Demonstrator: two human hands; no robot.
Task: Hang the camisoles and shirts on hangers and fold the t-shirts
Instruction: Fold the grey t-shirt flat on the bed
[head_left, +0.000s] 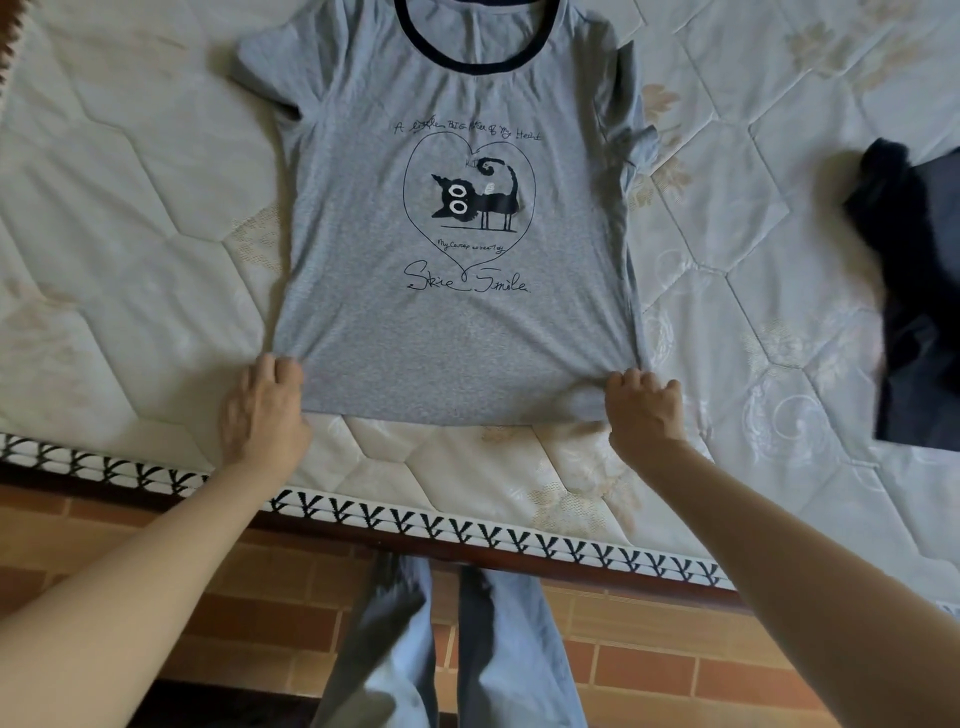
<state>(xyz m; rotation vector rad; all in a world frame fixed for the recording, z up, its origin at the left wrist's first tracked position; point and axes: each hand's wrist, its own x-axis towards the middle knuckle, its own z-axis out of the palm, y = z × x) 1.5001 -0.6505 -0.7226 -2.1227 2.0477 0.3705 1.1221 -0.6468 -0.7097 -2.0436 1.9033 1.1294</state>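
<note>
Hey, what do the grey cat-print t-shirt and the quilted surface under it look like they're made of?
The grey cat-print t-shirt looks like soft heathered cotton-type jersey: speckled, matte, wrinkling where both hands pull its hem. The quilted cream mattress seems a satiny woven damask, with slight sheen, floral patterning and stitched hexagons.

— Where do we look from?
— We have one view only, a wide-angle camera on the person's head. We face forward and steeply down over the near edge of the mattress (156, 218).
— How near are we?
— Near: both forearms reach in from the bottom corners, and the left hand (262, 410) and right hand (644, 410) sit just below mid-frame. The grey t-shirt (457, 322) fills the centre, its collar cut by the top edge.
— What bounds our view?
— Below, we see the person's legs (498, 649) and the brick-patterned floor (675, 639). At the right, a dark garment (919, 312) runs off the frame. The wide lens bows the mattress edge.
</note>
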